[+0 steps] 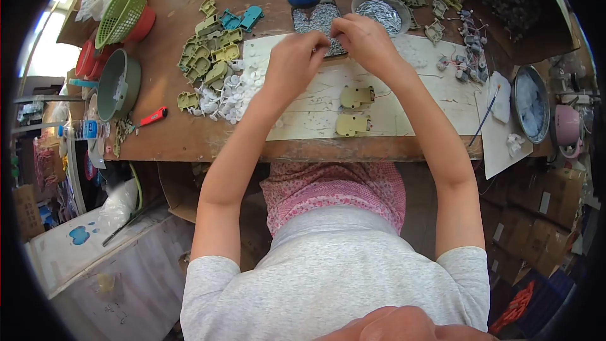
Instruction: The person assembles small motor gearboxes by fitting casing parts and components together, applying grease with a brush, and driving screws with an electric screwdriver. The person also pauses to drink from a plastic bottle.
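Both of my hands are raised over a tray of small grey metal parts [323, 17] at the far middle of the table. My left hand [297, 57] has its fingers bent together at the tray's left front. Close beside it, my right hand [366, 39] is pinched at the tray's right edge. Whatever the fingertips hold is too small to make out. Nearer to me, two yellow-green plastic housings [357, 96] lie on the pale board [303, 117]. A round bowl of metal pins [380, 14] stands just beyond my right hand.
Yellow-green housings [202, 60] and white round parts [221, 102] are heaped left of the board. A red cutter [153, 117], a grey-green basin [118, 85] and a green basket [120, 12] are farther left. Wired parts [470, 50], a cardboard box [524, 12] and a metal bowl [530, 104] are right.
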`<state>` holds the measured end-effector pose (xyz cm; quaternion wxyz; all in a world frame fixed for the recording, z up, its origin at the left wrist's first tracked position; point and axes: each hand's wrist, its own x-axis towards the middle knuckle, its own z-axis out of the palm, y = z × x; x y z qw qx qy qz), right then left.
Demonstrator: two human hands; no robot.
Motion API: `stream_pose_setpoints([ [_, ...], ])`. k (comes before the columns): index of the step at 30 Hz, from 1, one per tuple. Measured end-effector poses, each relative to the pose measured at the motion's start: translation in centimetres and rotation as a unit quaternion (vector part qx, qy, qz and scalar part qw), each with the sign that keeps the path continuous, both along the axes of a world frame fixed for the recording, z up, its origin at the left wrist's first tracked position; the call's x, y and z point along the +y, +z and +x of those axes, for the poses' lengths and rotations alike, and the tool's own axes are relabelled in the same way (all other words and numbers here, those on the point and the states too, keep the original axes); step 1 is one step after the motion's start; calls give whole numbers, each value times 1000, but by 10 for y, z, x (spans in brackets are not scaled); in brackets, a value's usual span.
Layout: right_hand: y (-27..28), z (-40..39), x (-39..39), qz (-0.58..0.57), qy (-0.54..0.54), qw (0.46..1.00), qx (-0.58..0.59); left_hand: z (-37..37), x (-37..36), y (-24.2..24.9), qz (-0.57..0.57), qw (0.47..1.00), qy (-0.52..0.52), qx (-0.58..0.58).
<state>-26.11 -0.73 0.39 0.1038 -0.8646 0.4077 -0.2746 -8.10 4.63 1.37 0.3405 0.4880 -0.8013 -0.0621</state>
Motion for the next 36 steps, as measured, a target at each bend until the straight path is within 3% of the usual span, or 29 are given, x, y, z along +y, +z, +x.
stream_pose_setpoints([
  [2,4,-5,9,30,19,995,-96,-9,29,8,174,972,-35,154],
  [3,8,-9,15,33,20,994,-98,-13,40,7,175,972,-33,153],
  [5,21,-19,30,201,15,967,-159,-20,57,-2,182,966,-75,170],
  [6,27,-24,38,202,19,966,-160,-22,60,-7,182,966,-71,168],
  [8,35,-37,55,333,-13,930,-154,-25,62,-15,102,985,-81,110],
  [12,25,-48,72,366,-25,921,-127,-30,65,-20,111,986,-88,91],
  [17,2,-45,74,201,33,975,-84,-29,66,-20,99,988,-84,81],
  [22,5,-40,70,231,37,970,-62,-8,55,-12,79,989,-57,111],
  [26,9,-39,68,235,39,969,-67,19,52,2,130,984,-9,120],
  [28,25,-35,60,247,29,967,-49,26,58,2,99,994,-38,0],
  [30,28,-26,52,264,19,964,-31,23,67,-5,73,995,-40,-46],
  [32,29,-5,33,87,34,996,13,17,69,-13,40,994,-44,-91],
  [36,-2,23,-1,-50,28,992,117,10,61,-20,2,982,-48,-183],
])
